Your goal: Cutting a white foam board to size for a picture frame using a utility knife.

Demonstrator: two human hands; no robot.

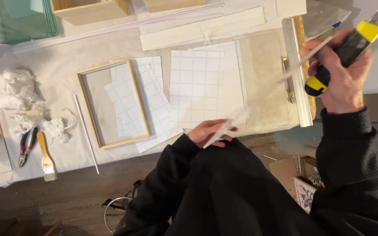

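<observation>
White strip: a long, thin white strip (pixel 259 94) runs slantwise above the bench (pixel 66 70), from the left hand (pixel 210 132) up to the right hand (pixel 344 76); it is blurred along the middle.
Left hand grip: fingers closed on the lower end of the strip, just above the lap.
Right hand grip: wrapped shut around a black and yellow knife (pixel 351 46), with the upper end of the strip pinched against it, as far as I can tell.
Handling: it looks light, narrow and bendy, likely to bow or crease if held only at one end; both ends is the safer hold.
Knife: hard, solid handle; the blade end is too blurred to judge.
Nearby: a wooden frame (pixel 110 105) and gridded sheets (pixel 202 87) lie flat; pliers (pixel 26 146) and a brush (pixel 47 159) sit at the left.
</observation>
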